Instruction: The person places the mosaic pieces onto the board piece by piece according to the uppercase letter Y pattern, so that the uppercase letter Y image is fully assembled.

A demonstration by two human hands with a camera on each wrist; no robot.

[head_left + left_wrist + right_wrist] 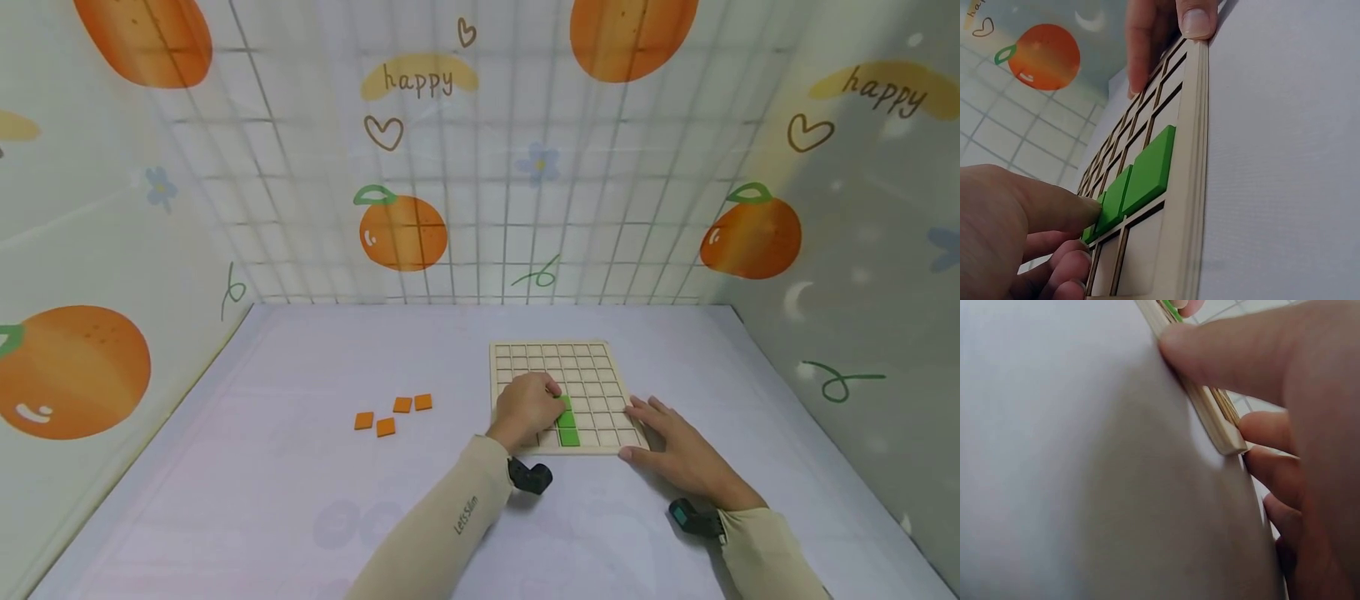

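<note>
A pale wooden grid board (600, 400) lies flat on the table. Several green square tiles (568, 437) sit in one column of its cells, running back from the front edge. My left hand (527, 407) is over the board, its thumb and curled fingers pinching a green tile (1089, 235) at the far end of that column; the hand largely covers this tile. At the board's front right corner rests my right hand (678, 450), fingers extended. Its thumb (1204, 353) touches the front edge and its fingertips touch the right side.
Several orange square tiles (386, 427) lie loose on the table to the left of the board. White curtains printed with oranges (403, 233) surround the table at the back and both sides, with a wire grid behind the back one.
</note>
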